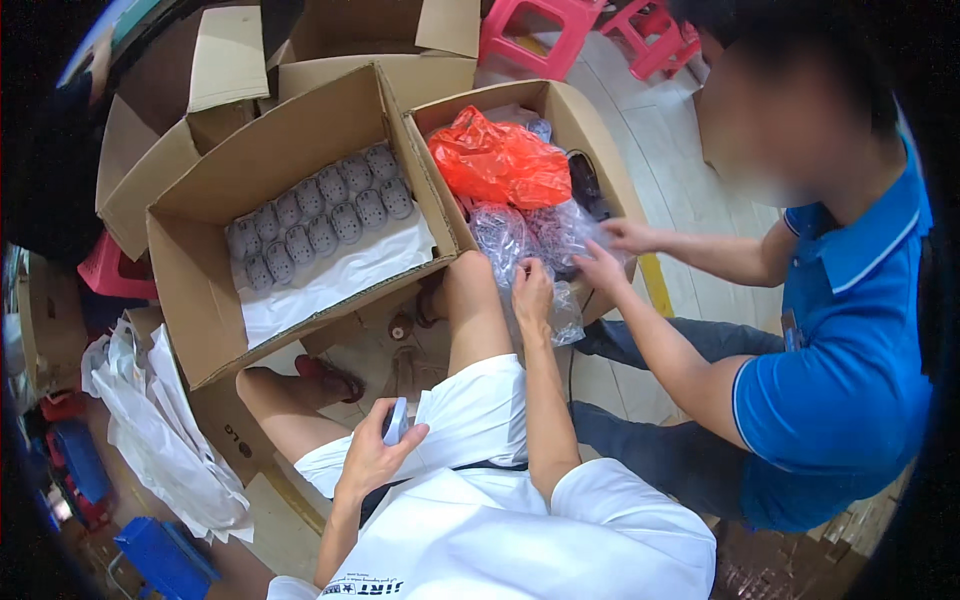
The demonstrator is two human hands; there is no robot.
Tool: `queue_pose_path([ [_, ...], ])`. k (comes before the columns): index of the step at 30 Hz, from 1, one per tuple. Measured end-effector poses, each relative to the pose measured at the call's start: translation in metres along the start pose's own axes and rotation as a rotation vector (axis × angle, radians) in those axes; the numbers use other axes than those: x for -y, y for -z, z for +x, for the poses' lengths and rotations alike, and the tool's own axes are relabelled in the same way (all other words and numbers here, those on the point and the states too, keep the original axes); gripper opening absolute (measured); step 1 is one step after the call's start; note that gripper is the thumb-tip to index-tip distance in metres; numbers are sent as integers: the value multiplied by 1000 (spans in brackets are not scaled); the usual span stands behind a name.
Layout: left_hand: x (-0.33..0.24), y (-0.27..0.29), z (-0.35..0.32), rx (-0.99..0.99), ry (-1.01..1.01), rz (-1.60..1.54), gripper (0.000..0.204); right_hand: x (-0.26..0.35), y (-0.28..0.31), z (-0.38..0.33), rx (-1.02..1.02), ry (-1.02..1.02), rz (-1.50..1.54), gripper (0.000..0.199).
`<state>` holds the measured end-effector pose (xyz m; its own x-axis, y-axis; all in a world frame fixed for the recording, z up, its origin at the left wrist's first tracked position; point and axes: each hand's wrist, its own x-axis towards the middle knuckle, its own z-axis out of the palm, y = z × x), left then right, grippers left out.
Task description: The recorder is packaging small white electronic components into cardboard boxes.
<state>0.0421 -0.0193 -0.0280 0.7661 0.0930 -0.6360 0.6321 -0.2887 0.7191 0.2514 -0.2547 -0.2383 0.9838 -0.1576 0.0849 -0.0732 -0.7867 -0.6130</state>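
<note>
My left hand (372,452) is closed around a small, pale blue-grey object with rounded edges (397,420), held above my lap; its exact kind I cannot make out. Stretched forward past my right knee, my right hand (533,296) pinches a clear plastic bag (500,232) at the near side of a cardboard box (590,120). Inside that box lie a crumpled red plastic bag (500,160) and more clear bags with contents I cannot tell. From the right, a co-worker's two hands (608,258) touch the same clear plastic.
A larger open carton (300,110) on the left holds rows of grey, rounded pieces with holes (320,212) on white paper. White plastic bags (165,430) hang at the left. Pink stools (545,35) stand at the back; the co-worker in a blue shirt (830,350) is close on my right.
</note>
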Motion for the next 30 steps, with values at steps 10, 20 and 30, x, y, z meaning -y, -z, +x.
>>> queue_pose_path([
  [10, -9, -3, 6, 11, -55, 22, 50, 20, 6, -9, -55, 70, 52, 7],
  [20, -9, -3, 12, 6, -32, 28, 48, 127, -3, 82, -95, 394, 79, 10],
  [30, -4, 14, 15, -56, 19, -28, 45, 96, -73, 225, 139, 306, 98, 13],
])
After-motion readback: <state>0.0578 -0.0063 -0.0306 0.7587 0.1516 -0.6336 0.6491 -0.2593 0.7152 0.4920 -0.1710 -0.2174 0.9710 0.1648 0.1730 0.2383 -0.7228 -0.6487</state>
